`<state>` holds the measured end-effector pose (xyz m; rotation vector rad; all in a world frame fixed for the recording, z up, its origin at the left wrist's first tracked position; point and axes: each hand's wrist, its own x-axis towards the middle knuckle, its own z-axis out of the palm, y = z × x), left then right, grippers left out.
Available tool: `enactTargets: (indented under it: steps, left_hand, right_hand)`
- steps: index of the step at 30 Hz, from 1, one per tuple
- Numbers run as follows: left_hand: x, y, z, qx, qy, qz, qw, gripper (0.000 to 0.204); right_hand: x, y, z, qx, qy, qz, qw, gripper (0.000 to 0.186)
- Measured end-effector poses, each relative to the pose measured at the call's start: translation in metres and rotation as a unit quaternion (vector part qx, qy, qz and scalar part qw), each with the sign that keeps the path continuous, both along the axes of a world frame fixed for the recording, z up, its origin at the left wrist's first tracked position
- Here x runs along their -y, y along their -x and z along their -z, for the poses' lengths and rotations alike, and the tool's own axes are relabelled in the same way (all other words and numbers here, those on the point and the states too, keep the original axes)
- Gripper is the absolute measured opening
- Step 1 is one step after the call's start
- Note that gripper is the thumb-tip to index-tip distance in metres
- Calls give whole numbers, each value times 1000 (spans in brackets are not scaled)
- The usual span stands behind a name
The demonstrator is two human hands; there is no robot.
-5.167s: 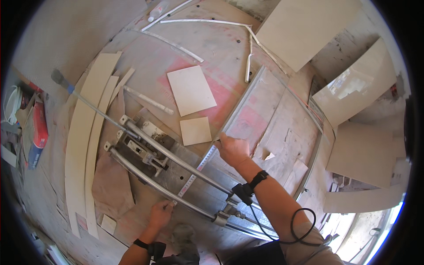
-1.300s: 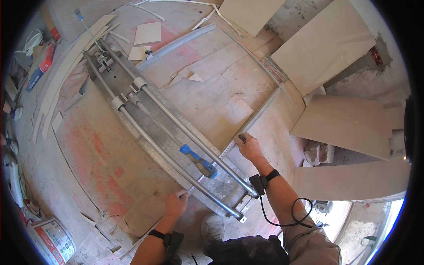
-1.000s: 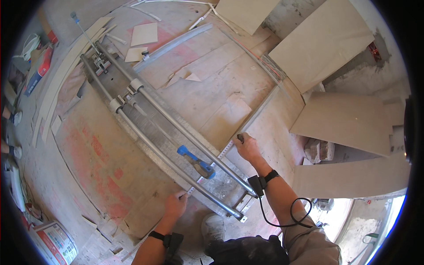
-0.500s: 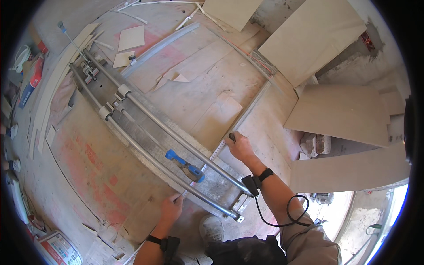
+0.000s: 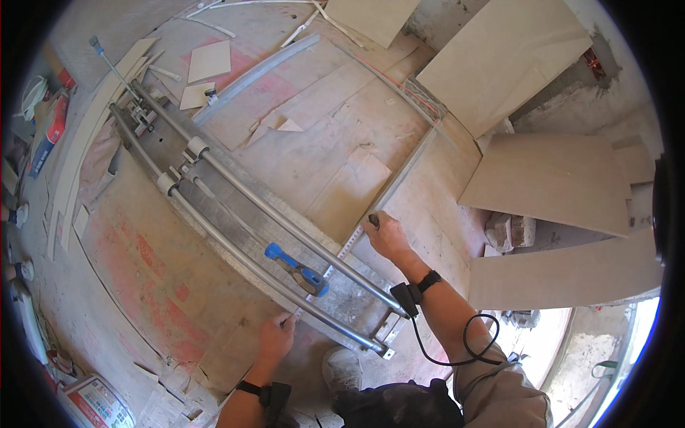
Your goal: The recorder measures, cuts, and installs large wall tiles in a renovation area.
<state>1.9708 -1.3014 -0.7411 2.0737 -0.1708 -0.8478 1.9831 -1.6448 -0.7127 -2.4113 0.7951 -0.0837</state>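
A long metal tile cutter [image 5: 251, 205] with two rails lies diagonally on the floor. A white measuring strip [image 5: 349, 242] crosses beneath the rails near its near end. My left hand [image 5: 277, 335] is closed on the strip's left end. My right hand [image 5: 387, 234] is closed on a small dark object at the strip's right end, beside a long metal straightedge [image 5: 412, 162]. A blue-and-grey handled tool [image 5: 307, 274] rests across the cutter between the rails. What exactly the dark object is, I cannot make out.
Large beige tiles [image 5: 503, 68] lean at the right, above broken blocks [image 5: 510, 232]. Offcut strips [image 5: 100, 143], small square tiles [image 5: 209, 60] and bags [image 5: 50, 132] lie toward the back and left. A bucket [image 5: 96, 403] sits at lower left. Another person's shoes [image 5: 20, 214] show at the left edge.
Since five seconds ago, both hands are at the cutter's near end, where the blue-handled tool now shows. In the last second, the hands shifted slightly with the view.
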Motion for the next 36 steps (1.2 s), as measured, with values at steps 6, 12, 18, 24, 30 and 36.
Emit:
enactTargets:
  steps: [6, 12, 18, 24, 30, 36]
  left_hand:
    - [2, -3, -5, -4, -17, 20, 1000, 25]
    - [0, -3, -3, -5, -14, 11, 1000, 25]
    - [3, -2, -5, -4, -2, 8, 1000, 24]
    - [0, -2, 1, -13, -7, 4, 1000, 24]
    - [2, -2, -3, -5, -4, 6, 1000, 23]
    - [1, -2, -3, -8, -9, 8, 1000, 22]
  right_hand:
    - [4, 2, 4, 10, -1, -7, 1000, 28]
    - [-2, -5, -28, -82, 63, -20, 994, 37]
    - [15, -10, -39, -65, 85, -22, 994, 40]
    - [14, -17, -33, -131, 76, -68, 986, 36]
    - [18, -11, -8, -40, 51, -86, 994, 30]
    - [17, -9, 1, -30, 53, -80, 995, 29]
